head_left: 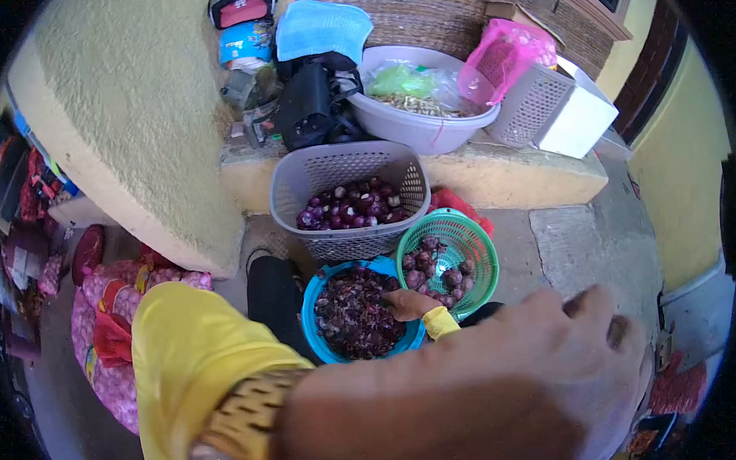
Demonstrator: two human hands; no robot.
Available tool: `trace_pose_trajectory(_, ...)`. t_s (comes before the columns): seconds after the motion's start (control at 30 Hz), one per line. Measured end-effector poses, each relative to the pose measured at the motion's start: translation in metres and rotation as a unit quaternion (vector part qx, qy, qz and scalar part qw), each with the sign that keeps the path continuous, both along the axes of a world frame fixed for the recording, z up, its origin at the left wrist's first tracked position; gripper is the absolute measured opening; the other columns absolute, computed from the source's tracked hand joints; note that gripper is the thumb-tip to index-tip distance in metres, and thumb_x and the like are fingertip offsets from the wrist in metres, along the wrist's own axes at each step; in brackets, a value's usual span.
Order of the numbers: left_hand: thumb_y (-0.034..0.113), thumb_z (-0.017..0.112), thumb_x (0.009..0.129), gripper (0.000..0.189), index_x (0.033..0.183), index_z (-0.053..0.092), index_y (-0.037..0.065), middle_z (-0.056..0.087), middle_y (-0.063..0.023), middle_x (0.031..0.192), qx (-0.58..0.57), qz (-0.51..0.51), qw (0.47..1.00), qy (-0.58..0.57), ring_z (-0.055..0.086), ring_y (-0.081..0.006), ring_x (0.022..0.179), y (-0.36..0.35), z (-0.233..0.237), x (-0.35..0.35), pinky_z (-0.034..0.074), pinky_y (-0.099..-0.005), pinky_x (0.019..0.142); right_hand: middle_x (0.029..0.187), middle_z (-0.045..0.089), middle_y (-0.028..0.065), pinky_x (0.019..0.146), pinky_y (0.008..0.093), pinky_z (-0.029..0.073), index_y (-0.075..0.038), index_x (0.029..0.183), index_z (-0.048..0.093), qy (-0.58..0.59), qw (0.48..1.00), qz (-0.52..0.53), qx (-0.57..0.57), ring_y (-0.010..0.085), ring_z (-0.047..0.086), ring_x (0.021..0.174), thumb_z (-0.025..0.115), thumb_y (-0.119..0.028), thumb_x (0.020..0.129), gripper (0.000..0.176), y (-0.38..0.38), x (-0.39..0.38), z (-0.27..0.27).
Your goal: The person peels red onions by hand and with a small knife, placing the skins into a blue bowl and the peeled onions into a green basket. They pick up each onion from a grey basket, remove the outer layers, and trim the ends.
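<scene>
- Two yellow-sleeved arms are in view. The left hand [551, 369] is the largest item and fills the lower right, close to the camera, with its back turned up and its fingers curled away. Whether it grips anything cannot be determined.
- One gold wristwatch [237, 429] sits on the left wrist, just below the sleeve cuff.
- One pale tub [413, 131] stands on the concrete ledge [528, 184] at the top, with greens and a plastic bag inside.
- One pink mesh sack [114, 389] lies on the floor at the left, beside the yellow wall [137, 116].
- One grey basket [360, 242] stands below the ledge and holds peeled purple shallots [351, 208].
- One blue basin [308, 309] stands in front of the grey basket, touching it, and is filled with dark purple skins [351, 316].
- One green basket [474, 251] overlaps the basin's right rim and holds unpeeled bulbs [434, 272].
- One right hand [407, 303], the smallest item, rests on the skins at the basin's right edge, next to the green basket. Its grip state cannot be determined.
</scene>
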State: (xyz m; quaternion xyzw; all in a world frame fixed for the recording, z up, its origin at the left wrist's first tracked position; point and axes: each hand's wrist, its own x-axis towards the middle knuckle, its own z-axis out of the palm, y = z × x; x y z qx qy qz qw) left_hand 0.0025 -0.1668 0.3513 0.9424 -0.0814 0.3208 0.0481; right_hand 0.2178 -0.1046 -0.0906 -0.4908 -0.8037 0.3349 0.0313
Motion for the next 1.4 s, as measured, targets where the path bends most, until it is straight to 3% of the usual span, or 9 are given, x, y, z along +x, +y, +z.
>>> trace_pose_trajectory(0.2, 0.018, 0.057, 0.080, 0.028, 0.100, 0.061, 0.000, 0.058, -0.0127, 0.108, 0.029, -0.078, 0.996, 0.012, 0.058, -0.0236, 0.099, 0.021, 0.001, -0.001, 0.052, -0.0317, 0.078, 0.094, 0.064, 0.0281, 0.079, 0.0514, 0.049, 0.001, 0.113, 0.057, 0.141, 0.983, -0.077, -0.092, 0.0448, 0.062, 0.091, 0.057, -0.018, 0.079, 0.039, -0.010, -0.002, 0.007)
trace_pose_trajectory(0.27, 0.015, 0.062, 0.080, 0.038, 0.116, 0.055, 0.002, 0.053, -0.0165, 0.120, -0.177, -0.022, 0.946, 0.272, 0.057, -0.0304, 0.108, 0.026, 0.021, -0.027, 0.051, -0.0358, 0.086, 0.094, 0.064, 0.0280, 0.079, 0.0516, 0.049, -0.001, 0.116, 0.057, 0.065, 0.997, -0.019, -0.045, 0.0447, 0.062, 0.091, 0.056, -0.017, 0.079, 0.040, 0.006, -0.001, -0.047)
trace_pose_trajectory(0.43, 0.007, 0.072, 0.074, 0.048, 0.118, 0.053, 0.004, 0.052, -0.0140, 0.118, -0.316, 0.060, 0.927, 0.194, 0.053, -0.0303, 0.110, 0.083, -0.081, -0.032, 0.042, -0.0377, 0.098, 0.097, 0.064, 0.0271, 0.077, 0.0491, 0.050, -0.006, 0.124, 0.055, 0.089, 0.984, 0.030, 0.152, 0.0437, 0.062, 0.089, 0.053, -0.014, 0.084, 0.042, 0.008, 0.013, -0.068)
trace_pose_trajectory(0.5, 0.009, 0.076, 0.072, 0.050, 0.115, 0.053, 0.003, 0.054, -0.0126, 0.111, -0.369, 0.073, 0.915, 0.148, 0.055, -0.0262, 0.107, 0.129, -0.146, -0.027, 0.042, -0.0357, 0.096, 0.097, 0.063, 0.0285, 0.078, 0.0493, 0.050, -0.002, 0.123, 0.054, 0.027, 0.999, -0.029, -0.009, 0.0443, 0.062, 0.090, 0.055, -0.015, 0.083, 0.042, 0.000, 0.002, 0.016)
trace_pose_trajectory(0.8, 0.022, 0.082, 0.072, 0.055, 0.115, 0.054, 0.001, 0.062, -0.0123, 0.105, -0.783, 0.176, 0.595, 0.056, 0.059, -0.0206, 0.102, 0.208, -0.363, 0.002, 0.046, -0.0354, 0.092, 0.092, 0.063, 0.0274, 0.077, 0.0456, 0.050, 0.005, 0.107, 0.054, -0.005, 0.990, -0.113, 0.089, 0.0417, 0.062, 0.084, 0.064, -0.021, 0.082, 0.037, 0.002, 0.010, -0.009)
trace_pose_trajectory(0.9, 0.032, 0.083, 0.070, 0.063, 0.116, 0.053, 0.000, 0.062, -0.0147, 0.106, -0.519, 0.284, 0.786, 0.179, 0.060, -0.0244, 0.101, 0.214, -0.388, 0.001, 0.046, -0.0364, 0.091, 0.108, 0.061, 0.0256, 0.084, 0.0440, 0.048, 0.002, 0.123, 0.050, -0.005, 0.992, -0.125, 0.030, 0.0396, 0.060, 0.099, 0.061, -0.019, 0.088, 0.042, 0.006, 0.013, -0.021)
trace_pose_trajectory(1.07, 0.032, 0.081, 0.073, 0.059, 0.115, 0.053, 0.001, 0.062, -0.0144, 0.106, -0.527, 0.210, 0.807, 0.164, 0.063, -0.0249, 0.099, 0.222, -0.394, -0.003, 0.049, -0.0351, 0.087, 0.096, 0.061, 0.0278, 0.080, 0.0482, 0.049, 0.008, 0.113, 0.048, 0.057, 0.984, -0.171, 0.011, 0.0434, 0.060, 0.093, 0.063, -0.024, 0.084, 0.046, 0.011, 0.013, -0.015)
trace_pose_trajectory(1.13, 0.026, 0.076, 0.082, 0.046, 0.114, 0.053, 0.004, 0.061, -0.0112, 0.105, -0.755, 0.137, 0.638, 0.065, 0.065, -0.0203, 0.093, 0.220, -0.390, 0.003, 0.054, -0.0316, 0.082, 0.100, 0.060, 0.0302, 0.082, 0.0496, 0.048, 0.009, 0.116, 0.047, 0.063, 0.985, -0.160, -0.004, 0.0459, 0.059, 0.095, 0.061, -0.023, 0.086, 0.046, 0.016, 0.010, -0.009)
trace_pose_trajectory(1.4, 0.035, 0.062, 0.094, 0.034, 0.111, 0.063, 0.006, 0.067, -0.0099, 0.106, -0.920, 0.027, 0.355, -0.166, 0.067, -0.0234, 0.095, 0.230, -0.374, 0.013, 0.052, -0.0424, 0.094, 0.097, 0.061, 0.0288, 0.080, 0.0476, 0.049, 0.006, 0.119, 0.048, 0.036, 0.989, -0.146, 0.003, 0.0446, 0.060, 0.092, 0.060, -0.019, 0.087, 0.042, 0.019, -0.004, 0.002)
